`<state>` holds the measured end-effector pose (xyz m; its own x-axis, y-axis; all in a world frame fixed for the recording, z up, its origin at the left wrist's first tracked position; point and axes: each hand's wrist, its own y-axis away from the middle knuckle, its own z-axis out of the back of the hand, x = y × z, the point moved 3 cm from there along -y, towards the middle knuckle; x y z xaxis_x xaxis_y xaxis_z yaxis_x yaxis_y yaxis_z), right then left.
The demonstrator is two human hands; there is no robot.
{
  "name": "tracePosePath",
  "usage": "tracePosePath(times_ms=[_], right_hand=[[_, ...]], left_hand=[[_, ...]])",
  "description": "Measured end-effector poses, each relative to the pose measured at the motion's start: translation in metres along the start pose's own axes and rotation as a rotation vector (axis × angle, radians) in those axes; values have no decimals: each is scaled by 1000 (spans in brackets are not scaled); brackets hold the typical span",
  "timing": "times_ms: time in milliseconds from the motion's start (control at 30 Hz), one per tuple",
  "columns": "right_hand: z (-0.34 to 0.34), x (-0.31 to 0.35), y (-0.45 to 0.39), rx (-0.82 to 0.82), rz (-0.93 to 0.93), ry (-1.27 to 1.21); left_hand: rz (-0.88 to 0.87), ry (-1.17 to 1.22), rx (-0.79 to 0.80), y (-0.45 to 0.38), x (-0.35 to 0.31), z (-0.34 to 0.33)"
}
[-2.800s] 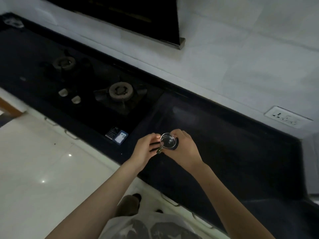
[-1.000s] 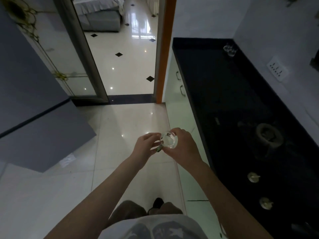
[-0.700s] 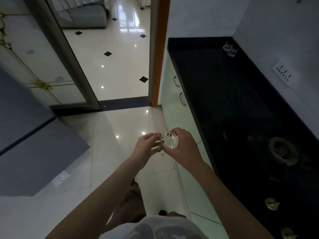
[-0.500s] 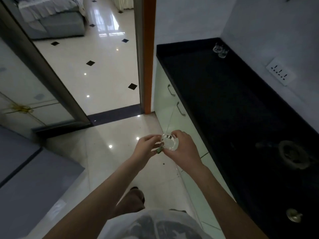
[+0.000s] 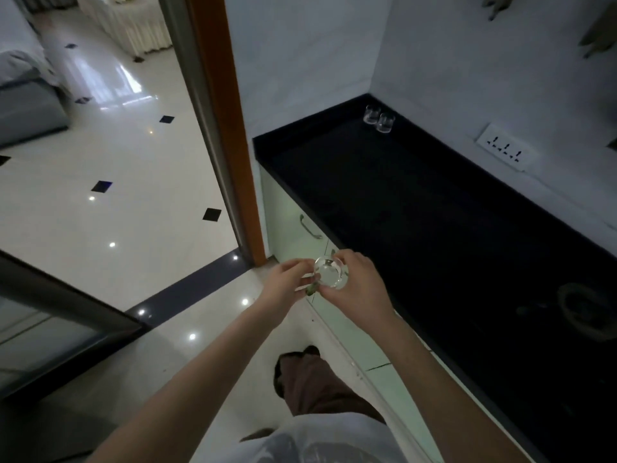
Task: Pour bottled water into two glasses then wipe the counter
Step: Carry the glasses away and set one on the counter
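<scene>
My right hand [image 5: 359, 284] grips a clear round container [image 5: 330, 275], apparently the water bottle seen end-on, in front of me above the counter's front edge. My left hand [image 5: 287, 279] pinches it from the left, where a small green part [image 5: 310, 289] shows under the fingers. Two empty clear glasses [image 5: 379, 118] stand side by side in the far corner of the black counter [image 5: 417, 208], well beyond both hands. No cloth is in view.
A gas burner [image 5: 581, 309] sits in the counter at the right. A white wall socket [image 5: 504, 152] is above the counter. Pale green cabinet doors [image 5: 300, 225] lie below it. An orange door frame [image 5: 227, 128] stands left, with glossy tiled floor beyond.
The view has swung from the stove to the counter's far end, and the two glasses now appear larger and closer. Both hands keep the same hold on the bottle.
</scene>
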<state>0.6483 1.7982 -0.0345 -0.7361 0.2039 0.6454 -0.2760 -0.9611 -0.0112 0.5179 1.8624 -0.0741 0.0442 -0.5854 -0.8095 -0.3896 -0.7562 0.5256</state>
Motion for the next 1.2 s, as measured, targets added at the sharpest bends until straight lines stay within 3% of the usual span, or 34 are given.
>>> tracePosePath(times_ms=[433, 800, 1000, 1200], right_hand=[[19, -19, -184, -111, -94, 1], [46, -28, -284, -193, -256, 46], [45, -36, -336, -288, -371, 35], [50, -49, -382, -408, -487, -23]], left_hand=[[26, -138, 56, -172, -112, -30], [118, -190, 258, -278, -175, -62], [158, -260, 413, -338, -212, -77], [219, -376, 470, -386, -252, -105]])
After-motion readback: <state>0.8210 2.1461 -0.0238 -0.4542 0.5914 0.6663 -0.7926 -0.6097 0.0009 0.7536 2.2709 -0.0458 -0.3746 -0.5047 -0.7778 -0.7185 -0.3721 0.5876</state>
